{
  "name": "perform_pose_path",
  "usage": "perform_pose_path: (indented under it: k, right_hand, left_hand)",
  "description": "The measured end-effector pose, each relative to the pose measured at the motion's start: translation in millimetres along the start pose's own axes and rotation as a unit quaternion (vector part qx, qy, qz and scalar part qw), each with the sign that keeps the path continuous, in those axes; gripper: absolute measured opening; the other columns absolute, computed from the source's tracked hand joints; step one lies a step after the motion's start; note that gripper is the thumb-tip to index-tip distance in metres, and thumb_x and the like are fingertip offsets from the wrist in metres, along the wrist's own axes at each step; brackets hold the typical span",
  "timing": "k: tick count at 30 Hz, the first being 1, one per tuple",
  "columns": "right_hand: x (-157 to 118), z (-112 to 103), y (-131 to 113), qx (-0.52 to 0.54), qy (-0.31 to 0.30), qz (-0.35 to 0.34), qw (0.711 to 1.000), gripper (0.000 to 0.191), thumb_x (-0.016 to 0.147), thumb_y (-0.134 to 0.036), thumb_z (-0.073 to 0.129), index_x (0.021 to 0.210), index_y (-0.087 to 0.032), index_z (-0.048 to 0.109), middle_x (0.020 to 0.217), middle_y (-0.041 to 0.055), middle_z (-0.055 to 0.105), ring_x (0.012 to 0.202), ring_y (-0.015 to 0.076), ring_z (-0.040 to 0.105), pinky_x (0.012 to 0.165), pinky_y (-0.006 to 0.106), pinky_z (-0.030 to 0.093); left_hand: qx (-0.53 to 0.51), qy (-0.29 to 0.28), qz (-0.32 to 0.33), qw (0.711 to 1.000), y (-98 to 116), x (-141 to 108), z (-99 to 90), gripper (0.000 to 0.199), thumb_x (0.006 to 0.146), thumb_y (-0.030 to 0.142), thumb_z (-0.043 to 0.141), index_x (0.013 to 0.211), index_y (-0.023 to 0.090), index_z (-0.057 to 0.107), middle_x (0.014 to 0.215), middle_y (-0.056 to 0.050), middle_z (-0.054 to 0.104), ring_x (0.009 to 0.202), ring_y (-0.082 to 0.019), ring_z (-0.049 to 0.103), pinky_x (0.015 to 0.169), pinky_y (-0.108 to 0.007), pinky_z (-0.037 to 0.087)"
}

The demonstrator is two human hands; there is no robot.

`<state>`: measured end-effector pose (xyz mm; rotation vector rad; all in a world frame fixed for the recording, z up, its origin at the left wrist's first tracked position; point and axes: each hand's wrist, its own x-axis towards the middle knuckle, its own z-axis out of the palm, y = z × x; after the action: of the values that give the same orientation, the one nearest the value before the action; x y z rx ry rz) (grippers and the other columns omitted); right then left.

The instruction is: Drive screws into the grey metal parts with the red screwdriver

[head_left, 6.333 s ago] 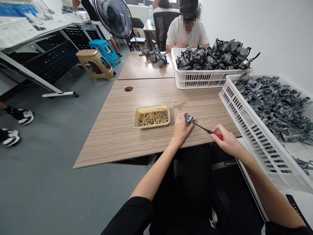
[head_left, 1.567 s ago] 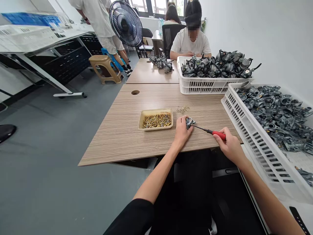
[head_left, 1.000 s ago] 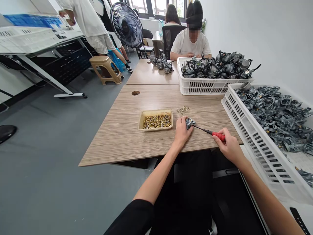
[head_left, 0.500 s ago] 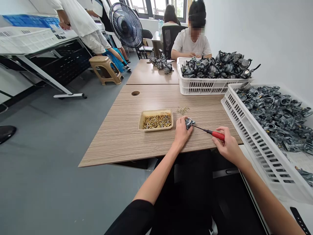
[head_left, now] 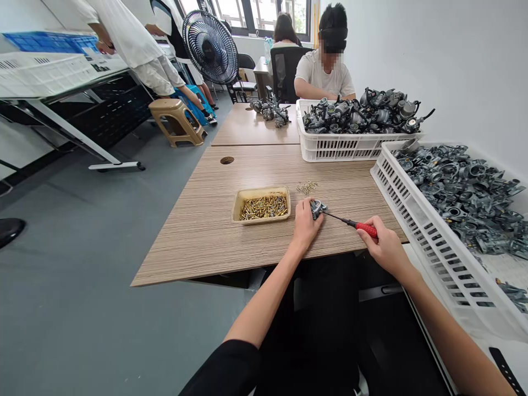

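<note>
On the far left, a person in a white shirt [head_left: 119,33] leaned over a white table [head_left: 45,99]. Next came a tan stool [head_left: 175,110], with a blue stool [head_left: 196,99] just behind it. A big black fan [head_left: 210,48] stood to the right of them.

Then there was the wood table [head_left: 198,231]. A small cream tub [head_left: 260,221] sat on it, full of little gold and silver bits [head_left: 264,207]. Farther back lay a heap of gray and black parts [head_left: 270,113]. A few loose gold bits [head_left: 307,188] lay on the wood, near the tub's right side.

The left hand [head_left: 304,224] was right of the tub. Its fingers were closed around the left side of a small gray metal piece [head_left: 317,208], down on the wood near the front edge. Behind the table sat another person [head_left: 325,74] in a white shirt. In front of that person was a white basket [head_left: 346,147], piled high with black and gray parts.

The thin tip of a red screwdriver [head_left: 366,229] met the right side of the metal piece. The right hand [head_left: 383,242] had its fingers bent around the red handle. On the far right, a long white bin [head_left: 443,242] held lots of gray parts.
</note>
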<state>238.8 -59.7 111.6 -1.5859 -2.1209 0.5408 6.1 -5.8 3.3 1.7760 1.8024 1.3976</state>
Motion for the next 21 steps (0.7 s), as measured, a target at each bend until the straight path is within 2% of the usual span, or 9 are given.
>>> perform_pose_path:
  k: [10, 13, 16, 21]
  right_hand:
    - [0.3, 1.1, 0.1, -0.004, 0.022, 0.004, 1.000, 0.030, 0.100, -0.056, 0.048, 0.092, -0.027, 0.054, 0.064, -0.0007, 0.063, 0.058, 0.0231, 0.061, 0.060, 0.030, 0.039]
    - [0.3, 0.9, 1.8, -0.013, 0.005, 0.000, 1.000, 0.029, 0.103, -0.054, 0.044, 0.102, -0.027, 0.055, 0.070, 0.0004, 0.066, 0.061, 0.0239, 0.062, 0.062, 0.031, 0.041]
    - [-0.4, 1.2, 4.3, -0.006, -0.011, -0.018, 1.000, 0.028, 0.101, -0.050, 0.049, 0.117, -0.026, 0.050, 0.082, 0.0015, 0.070, 0.064, 0.0235, 0.063, 0.065, 0.032, 0.044]
    - [-1.6, 2.3, 7.4, 0.016, -0.017, -0.026, 0.999, 0.022, 0.100, -0.043, 0.050, 0.114, -0.027, 0.046, 0.088, 0.0034, 0.071, 0.069, 0.0245, 0.068, 0.065, 0.032, 0.047]
  left_hand:
    - [0.001, -0.003, -0.001, 1.000, 1.5, 0.3, -0.9, 0.044, 0.084, 0.012, 0.067, 0.123, 0.024, 0.050, 0.120, -0.009, 0.059, 0.118, -0.028, 0.056, 0.104, -0.044, 0.049]
    - [-0.001, -0.001, -0.006, 1.000, 1.5, 0.2, -1.1, 0.043, 0.085, 0.014, 0.067, 0.122, 0.024, 0.050, 0.119, -0.009, 0.060, 0.117, -0.028, 0.057, 0.102, -0.044, 0.050]
    - [-0.002, 0.004, -0.007, 1.000, 0.8, 0.3, -0.9, 0.041, 0.086, 0.015, 0.067, 0.123, 0.024, 0.050, 0.118, -0.010, 0.060, 0.116, -0.028, 0.057, 0.102, -0.044, 0.050]
    - [-0.001, 0.003, -0.002, 1.000, -0.3, 0.7, -0.1, 0.043, 0.086, 0.014, 0.067, 0.123, 0.024, 0.049, 0.118, -0.009, 0.060, 0.117, -0.028, 0.057, 0.102, -0.043, 0.050]
